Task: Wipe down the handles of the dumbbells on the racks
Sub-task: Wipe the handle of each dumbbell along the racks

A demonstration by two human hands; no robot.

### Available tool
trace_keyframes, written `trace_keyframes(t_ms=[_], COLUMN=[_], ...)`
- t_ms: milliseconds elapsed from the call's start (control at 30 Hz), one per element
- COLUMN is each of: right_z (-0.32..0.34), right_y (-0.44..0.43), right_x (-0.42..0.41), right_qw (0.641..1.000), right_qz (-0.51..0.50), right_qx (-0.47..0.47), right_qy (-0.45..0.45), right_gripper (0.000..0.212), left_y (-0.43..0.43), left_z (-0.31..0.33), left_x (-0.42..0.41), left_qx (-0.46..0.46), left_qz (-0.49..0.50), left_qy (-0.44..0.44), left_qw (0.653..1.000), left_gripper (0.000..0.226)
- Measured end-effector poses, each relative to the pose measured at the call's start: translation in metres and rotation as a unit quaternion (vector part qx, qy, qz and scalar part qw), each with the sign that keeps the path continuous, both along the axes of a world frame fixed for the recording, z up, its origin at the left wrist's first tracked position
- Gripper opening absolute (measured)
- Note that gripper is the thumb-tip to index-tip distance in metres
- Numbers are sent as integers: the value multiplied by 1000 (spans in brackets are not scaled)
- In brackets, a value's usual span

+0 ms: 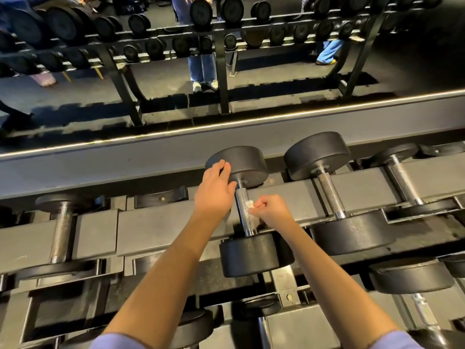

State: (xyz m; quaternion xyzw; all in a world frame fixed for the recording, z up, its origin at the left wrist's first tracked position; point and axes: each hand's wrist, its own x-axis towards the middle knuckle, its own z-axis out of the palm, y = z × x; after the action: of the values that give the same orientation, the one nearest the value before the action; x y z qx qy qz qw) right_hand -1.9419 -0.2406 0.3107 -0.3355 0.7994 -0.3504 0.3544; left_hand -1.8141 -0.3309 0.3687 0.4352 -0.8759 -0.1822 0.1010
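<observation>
Currently one knurled handle [242, 200] is wiped with a cloth [249, 204] pinched in the right hand [273, 211], its far head [247, 167] steadied by the flat-fingered left hand [214, 188]; the neighbouring handle [329, 193] right of both hands is presumed pending.

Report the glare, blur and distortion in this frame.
Head view: wide-angle stretch toward the edges; a bright strip glares below the dim mirror; the chrome handle glints; left hand, right hand and cloth are sharp; sleeves at the bottom edge go soft.

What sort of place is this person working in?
Most likely a gym's free-weight area. Black dumbbells sit in rows on a tiered steel rack, what looks like a wall mirror reflects more loaded racks and people's legs, and the right hand holds a white cloth against one knurled handle.
</observation>
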Motion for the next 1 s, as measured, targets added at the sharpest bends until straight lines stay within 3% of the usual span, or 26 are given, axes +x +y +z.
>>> trace_keyframes(t_ms=[100,167,367,500,633,767,867,1000], right_z=[7,10,12,26,37,36,24,14], right_y=[11,14,35,54,69,76,74,65], right_x=[-2,-1,-15,-54,-94,-134,-152,-158], right_qw=[995,994,997,981,959,944,954,963], right_qz=[74,85,-58,-110,-144,-166,-124,-114], right_qx=[64,57,-50,-69,-53,11,86,84], right_qy=[23,31,26,147,239,285,260,230], right_gripper=[25,18,10,12,11,12,9,11], left_y=[2,2,7,12,20,29,32,37], left_z=[1,3,6,0,-2,4,0,-15], left_x=[-5,-10,-32,-53,-90,-130,-151,-158], left_qx=[-12,-43,-115,-162,-96,-7,13,70], left_qz=[8,10,29,-54,-171,-217,-232,-206], left_qy=[-7,-43,-67,-112,-52,14,-1,0], left_qw=[1000,998,991,979,979,976,973,976], left_gripper=[53,52,47,57,54,59,59,62])
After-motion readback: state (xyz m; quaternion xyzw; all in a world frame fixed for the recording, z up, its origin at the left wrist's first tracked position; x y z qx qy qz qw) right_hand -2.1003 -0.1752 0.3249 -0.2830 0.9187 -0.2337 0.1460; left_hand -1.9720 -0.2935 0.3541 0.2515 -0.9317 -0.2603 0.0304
